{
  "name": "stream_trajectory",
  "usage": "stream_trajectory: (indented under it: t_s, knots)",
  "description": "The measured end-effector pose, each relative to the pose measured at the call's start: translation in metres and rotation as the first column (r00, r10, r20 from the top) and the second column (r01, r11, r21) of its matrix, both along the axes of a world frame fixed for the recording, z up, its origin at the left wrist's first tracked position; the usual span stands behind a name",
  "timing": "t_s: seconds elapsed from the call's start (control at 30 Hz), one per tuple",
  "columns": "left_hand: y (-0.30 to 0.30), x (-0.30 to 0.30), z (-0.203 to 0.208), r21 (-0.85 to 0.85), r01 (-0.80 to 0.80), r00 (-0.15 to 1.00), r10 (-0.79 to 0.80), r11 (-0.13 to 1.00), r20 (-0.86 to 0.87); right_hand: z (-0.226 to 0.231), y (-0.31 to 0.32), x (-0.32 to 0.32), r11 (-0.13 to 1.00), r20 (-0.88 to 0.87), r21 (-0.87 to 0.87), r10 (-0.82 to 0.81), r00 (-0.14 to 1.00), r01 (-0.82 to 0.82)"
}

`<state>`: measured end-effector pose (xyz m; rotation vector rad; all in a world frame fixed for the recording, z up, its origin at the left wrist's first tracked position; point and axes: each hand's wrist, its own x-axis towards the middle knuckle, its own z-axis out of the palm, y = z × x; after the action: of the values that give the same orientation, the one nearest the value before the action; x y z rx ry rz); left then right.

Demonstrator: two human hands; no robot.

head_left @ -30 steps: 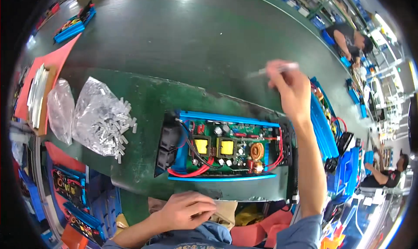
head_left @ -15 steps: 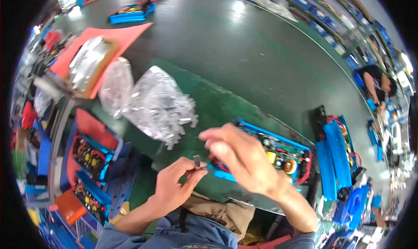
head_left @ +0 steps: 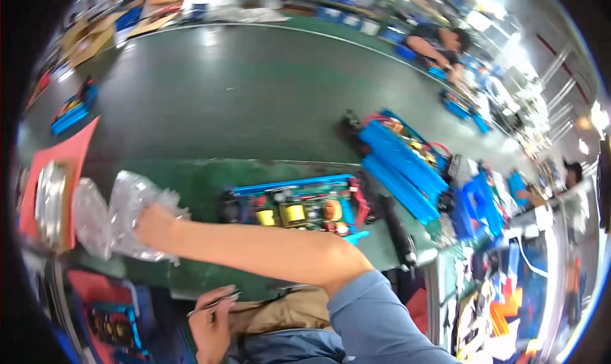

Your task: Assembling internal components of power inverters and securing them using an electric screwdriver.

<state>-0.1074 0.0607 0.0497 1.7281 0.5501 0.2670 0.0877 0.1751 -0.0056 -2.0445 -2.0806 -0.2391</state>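
My right arm reaches across to the left, and my right hand (head_left: pixel 156 227) is in or against a crinkled clear plastic bag (head_left: pixel 130 201). Its fingers are hidden by the plastic and blurred. Close to my body, my left hand (head_left: pixel 210 329) pinches a slim, shiny metal strip (head_left: pixel 213 302) whose exact kind I cannot make out. Beyond my right forearm lies a circuit board in a blue metal housing (head_left: pixel 293 189), with yellow-wrapped parts, a copper coil and red wires. My forearm covers part of its near edge.
Blue housings (head_left: pixel 401 163) are piled to the right, beside a black bar (head_left: pixel 398 233). At left, a second clear bag (head_left: pixel 92 217) adjoins a silvery packet (head_left: pixel 51 201) on a pink sheet (head_left: pixel 76 150). A bin with boards (head_left: pixel 111 322) sits lower left. A co-worker (head_left: pixel 439 45) works across the table.
My right hand has swung left from above the board to the plastic bag. My left hand has drawn down toward my body with the metal piece. The whole view has turned right.
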Motion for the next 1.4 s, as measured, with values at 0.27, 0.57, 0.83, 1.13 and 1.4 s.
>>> stream_trajectory:
  t_s: [0.27, 0.57, 0.83, 1.13, 1.4]
  knots:
    - [0.001, 0.011, -0.005, 0.101, -0.009, 0.993, -0.002, 0.995, 0.114, 0.045, -0.05, 0.032, 0.981, -0.103, -0.029, -0.193, 0.976, 0.191]
    - [0.02, 0.021, -0.003, -0.102, -0.019, 0.989, 0.034, 0.995, 0.142, 0.098, -0.188, 0.003, 0.797, -0.723, 0.472, 0.106, 0.683, 0.376]
    - [0.004, 0.071, 0.023, -0.207, 0.272, 0.945, -0.219, 0.94, 0.244, 0.101, -0.342, -0.034, 0.779, -0.922, -0.074, -0.292, 0.255, 0.623]
    - [-0.044, 0.107, 0.031, -0.323, 0.466, 0.88, -0.394, 0.824, 0.263, 0.076, -0.397, -0.055, 0.625, -0.975, -0.128, -0.223, 0.019, 0.77]
    - [-0.066, 0.115, 0.027, -0.24, 0.504, 0.86, -0.457, 0.829, 0.228, 0.067, -0.406, -0.049, 0.588, -0.99, -0.08, -0.138, 0.003, 0.805]
